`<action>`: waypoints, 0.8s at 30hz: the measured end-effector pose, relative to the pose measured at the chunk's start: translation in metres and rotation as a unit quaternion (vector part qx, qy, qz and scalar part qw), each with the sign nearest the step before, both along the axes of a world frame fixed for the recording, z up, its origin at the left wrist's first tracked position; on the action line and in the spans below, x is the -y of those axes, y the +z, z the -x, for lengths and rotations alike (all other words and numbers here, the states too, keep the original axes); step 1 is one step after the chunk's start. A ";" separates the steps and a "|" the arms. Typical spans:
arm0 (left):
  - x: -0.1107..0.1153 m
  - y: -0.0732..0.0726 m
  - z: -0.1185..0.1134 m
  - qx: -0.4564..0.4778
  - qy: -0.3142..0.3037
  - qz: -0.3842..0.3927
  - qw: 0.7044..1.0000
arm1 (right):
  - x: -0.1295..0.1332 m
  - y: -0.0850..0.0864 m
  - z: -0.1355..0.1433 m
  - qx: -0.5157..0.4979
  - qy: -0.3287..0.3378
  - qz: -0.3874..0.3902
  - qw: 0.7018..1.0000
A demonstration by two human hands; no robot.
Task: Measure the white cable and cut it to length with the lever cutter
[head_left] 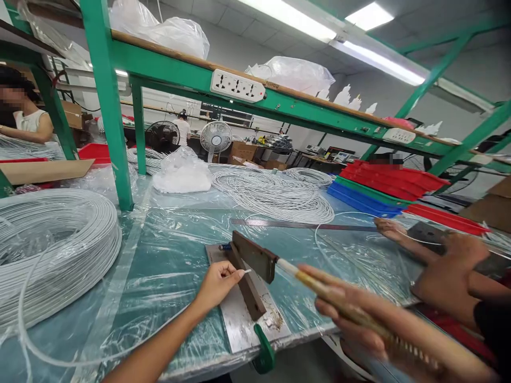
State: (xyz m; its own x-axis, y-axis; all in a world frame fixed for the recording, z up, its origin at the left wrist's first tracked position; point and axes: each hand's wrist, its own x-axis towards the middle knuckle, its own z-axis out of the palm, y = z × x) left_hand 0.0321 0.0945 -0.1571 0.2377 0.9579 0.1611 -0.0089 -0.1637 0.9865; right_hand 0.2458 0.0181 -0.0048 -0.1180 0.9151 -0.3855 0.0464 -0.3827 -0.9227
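Note:
My left hand pinches the end of a thin white cable between thumb and fingertips, with the tip over the brown metal bar of a lever cutter. The cutter's blade is raised above the bar, hinged at the far end by a small spring. Slightly blurred, my right hand wraps round the cutter's yellowish handle. Under the bar lies a metal base plate, and a green clamp grips the table edge beside it. From my left hand the cable trails back toward the large coil.
A large coil of white cable stands at left; looser coils lie behind. A steel ruler lies across the table. At right, a co-worker's hands handle cable near stacked trays. A green shelf frame rises in front.

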 end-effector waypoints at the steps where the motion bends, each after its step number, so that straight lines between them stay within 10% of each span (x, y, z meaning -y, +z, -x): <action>1: 0.001 0.003 0.001 0.031 -0.011 0.007 0.999 | -0.011 0.014 0.002 -0.035 -0.009 0.006 0.999; 9: 0.006 0.017 0.006 0.107 -0.030 0.050 0.993 | -0.143 0.066 0.045 -0.110 0.034 -0.105 0.988; 16: 0.009 0.018 0.011 0.113 -0.048 0.068 0.990 | -0.240 0.037 0.099 -0.026 -0.019 -0.201 0.979; 24: 0.008 0.016 0.014 0.108 -0.050 0.073 0.990 | -0.276 0.003 0.128 0.000 -0.042 -0.234 0.971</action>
